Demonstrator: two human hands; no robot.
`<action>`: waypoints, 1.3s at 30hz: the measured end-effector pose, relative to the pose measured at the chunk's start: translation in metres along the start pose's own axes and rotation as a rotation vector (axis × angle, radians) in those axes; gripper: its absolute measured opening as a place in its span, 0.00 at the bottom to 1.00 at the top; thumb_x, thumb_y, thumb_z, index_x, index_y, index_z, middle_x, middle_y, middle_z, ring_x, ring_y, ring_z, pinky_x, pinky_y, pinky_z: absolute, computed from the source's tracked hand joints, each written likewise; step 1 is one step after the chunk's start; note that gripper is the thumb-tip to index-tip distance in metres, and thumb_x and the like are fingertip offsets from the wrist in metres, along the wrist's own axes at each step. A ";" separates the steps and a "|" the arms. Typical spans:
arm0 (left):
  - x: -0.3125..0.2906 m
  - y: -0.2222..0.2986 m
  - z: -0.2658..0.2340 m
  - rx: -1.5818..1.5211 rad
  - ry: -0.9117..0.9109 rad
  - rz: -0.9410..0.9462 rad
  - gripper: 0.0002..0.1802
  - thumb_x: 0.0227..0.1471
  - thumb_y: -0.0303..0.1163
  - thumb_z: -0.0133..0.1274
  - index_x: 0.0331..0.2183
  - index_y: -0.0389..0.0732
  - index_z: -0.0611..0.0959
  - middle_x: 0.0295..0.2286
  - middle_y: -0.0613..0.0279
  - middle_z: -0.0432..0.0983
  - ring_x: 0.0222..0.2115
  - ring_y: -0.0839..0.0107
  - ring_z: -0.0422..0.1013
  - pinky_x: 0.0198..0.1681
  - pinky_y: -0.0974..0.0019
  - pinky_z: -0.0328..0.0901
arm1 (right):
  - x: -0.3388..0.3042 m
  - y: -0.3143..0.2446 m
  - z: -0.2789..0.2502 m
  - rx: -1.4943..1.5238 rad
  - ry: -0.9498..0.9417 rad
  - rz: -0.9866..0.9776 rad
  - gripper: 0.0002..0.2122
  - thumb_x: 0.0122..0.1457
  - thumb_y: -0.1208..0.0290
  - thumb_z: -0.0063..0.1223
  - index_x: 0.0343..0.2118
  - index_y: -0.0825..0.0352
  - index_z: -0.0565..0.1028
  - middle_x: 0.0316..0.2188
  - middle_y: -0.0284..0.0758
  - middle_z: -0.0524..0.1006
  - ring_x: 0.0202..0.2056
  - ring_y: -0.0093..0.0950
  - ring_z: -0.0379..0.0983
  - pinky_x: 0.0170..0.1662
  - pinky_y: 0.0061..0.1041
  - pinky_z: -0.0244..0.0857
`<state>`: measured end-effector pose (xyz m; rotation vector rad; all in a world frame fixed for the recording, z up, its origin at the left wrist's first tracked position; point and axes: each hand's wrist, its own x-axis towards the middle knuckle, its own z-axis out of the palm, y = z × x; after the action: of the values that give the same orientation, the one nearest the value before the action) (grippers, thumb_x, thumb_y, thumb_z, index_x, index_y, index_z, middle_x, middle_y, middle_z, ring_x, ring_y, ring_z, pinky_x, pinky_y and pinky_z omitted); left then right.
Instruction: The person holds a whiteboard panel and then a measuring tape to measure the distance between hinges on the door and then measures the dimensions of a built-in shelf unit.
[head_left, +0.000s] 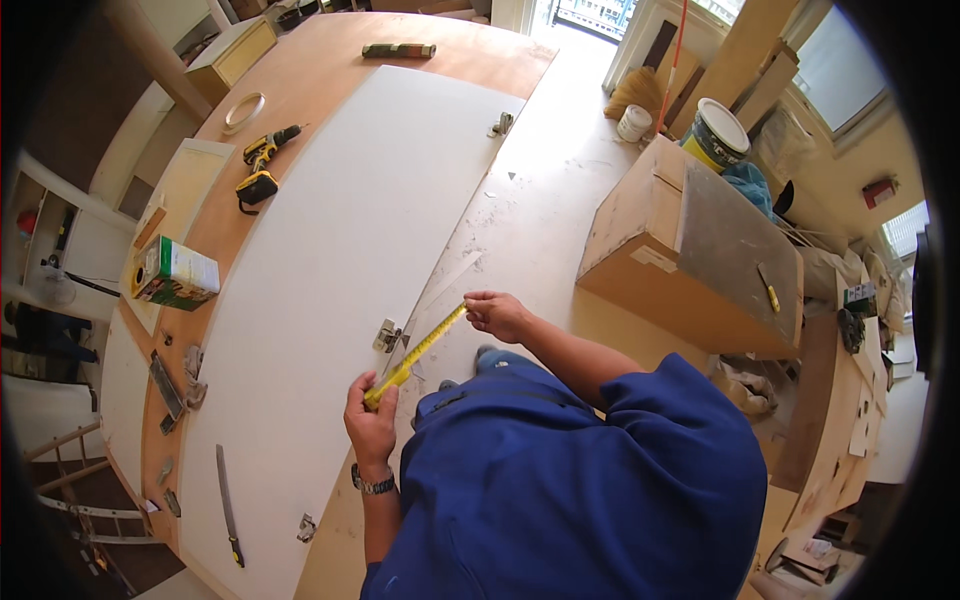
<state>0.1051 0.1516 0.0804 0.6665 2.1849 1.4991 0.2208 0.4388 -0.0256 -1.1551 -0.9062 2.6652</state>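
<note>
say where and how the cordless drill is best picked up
Likely by the handle of the cordless drill, beside the battery, coming from the near side: the battery end lies nearer, while the chuck points away to the right.

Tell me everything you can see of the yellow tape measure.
The tape measure has a yellow case, mostly hidden in the left hand, and a narrow yellow blade with dark markings. The blade looks like thin coated metal. It is pulled out and runs fairly straight, slanting up and rightward in the picture to the right hand, which pinches its free end. It shows near the long edge of the white panel; whether it touches the panel is unclear.
</note>
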 end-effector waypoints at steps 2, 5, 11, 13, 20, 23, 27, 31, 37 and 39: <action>0.006 0.021 0.011 -0.119 0.030 0.019 0.21 0.52 0.29 0.58 0.46 0.32 0.72 0.37 0.58 0.71 0.36 0.75 0.69 0.40 0.72 0.66 | -0.001 -0.003 0.002 0.016 0.004 -0.017 0.09 0.58 0.73 0.53 0.42 0.62 0.71 0.31 0.27 0.75 0.30 0.20 0.72 0.36 0.21 0.68; 0.019 0.033 0.026 -0.281 0.075 0.068 0.23 0.53 0.28 0.57 0.48 0.32 0.70 0.39 0.59 0.69 0.39 0.74 0.68 0.43 0.72 0.65 | 0.003 -0.012 0.005 -0.018 0.057 -0.011 0.08 0.59 0.71 0.53 0.41 0.61 0.72 0.32 0.26 0.76 0.30 0.20 0.73 0.35 0.20 0.67; 0.074 0.065 0.067 -0.417 0.034 0.086 0.21 0.54 0.27 0.54 0.48 0.31 0.68 0.38 0.58 0.71 0.38 0.72 0.70 0.45 0.70 0.66 | 0.025 -0.051 -0.022 -0.050 0.011 0.000 0.07 0.59 0.69 0.54 0.40 0.59 0.73 0.33 0.24 0.76 0.31 0.18 0.73 0.34 0.19 0.65; 0.101 0.079 0.093 -0.488 -0.010 0.042 0.22 0.54 0.27 0.54 0.48 0.31 0.68 0.38 0.58 0.72 0.39 0.72 0.70 0.46 0.70 0.65 | 0.035 -0.078 -0.039 -0.032 0.003 -0.064 0.08 0.59 0.68 0.53 0.42 0.59 0.73 0.34 0.23 0.76 0.32 0.18 0.73 0.35 0.20 0.64; 0.209 0.146 0.213 -0.291 -0.063 0.250 0.17 0.55 0.27 0.53 0.46 0.30 0.71 0.37 0.56 0.74 0.37 0.71 0.73 0.43 0.68 0.69 | 0.088 -0.186 -0.106 -0.050 0.058 -0.166 0.11 0.59 0.66 0.54 0.44 0.60 0.74 0.35 0.24 0.77 0.33 0.19 0.71 0.37 0.22 0.64; 0.251 0.175 0.258 -0.128 -0.168 0.323 0.17 0.54 0.27 0.55 0.45 0.30 0.72 0.35 0.59 0.75 0.36 0.76 0.72 0.39 0.73 0.67 | 0.112 -0.222 -0.125 -0.038 0.049 -0.163 0.12 0.58 0.66 0.53 0.45 0.60 0.74 0.37 0.25 0.75 0.33 0.19 0.70 0.36 0.21 0.63; 0.299 0.208 0.305 0.078 -0.202 0.351 0.19 0.52 0.29 0.58 0.43 0.31 0.72 0.32 0.56 0.77 0.33 0.73 0.74 0.36 0.72 0.68 | 0.140 -0.254 -0.137 0.009 -0.003 -0.129 0.12 0.59 0.68 0.52 0.45 0.59 0.73 0.34 0.23 0.71 0.33 0.19 0.68 0.35 0.21 0.62; 0.334 0.226 0.334 0.176 -0.256 0.372 0.19 0.52 0.31 0.58 0.42 0.31 0.73 0.30 0.58 0.78 0.32 0.76 0.74 0.34 0.74 0.68 | 0.165 -0.271 -0.138 0.098 -0.035 -0.120 0.13 0.58 0.70 0.51 0.47 0.58 0.72 0.34 0.23 0.70 0.34 0.20 0.67 0.37 0.24 0.62; 0.365 0.237 0.351 0.195 -0.301 0.378 0.18 0.53 0.31 0.58 0.42 0.31 0.73 0.29 0.61 0.77 0.30 0.79 0.72 0.31 0.76 0.66 | 0.189 -0.283 -0.133 0.172 -0.049 -0.123 0.10 0.58 0.73 0.51 0.43 0.56 0.73 0.32 0.22 0.70 0.34 0.19 0.66 0.37 0.23 0.60; 0.372 0.242 0.355 0.216 -0.310 0.366 0.18 0.53 0.31 0.58 0.42 0.31 0.73 0.29 0.61 0.77 0.29 0.79 0.72 0.31 0.76 0.66 | 0.195 -0.288 -0.131 0.176 0.000 -0.118 0.11 0.57 0.73 0.51 0.43 0.56 0.73 0.32 0.22 0.70 0.34 0.19 0.66 0.37 0.23 0.60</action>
<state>0.0479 0.7105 0.1638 1.3365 2.0736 1.2211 0.1336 0.7988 -0.0584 -1.0291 -0.6988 2.5898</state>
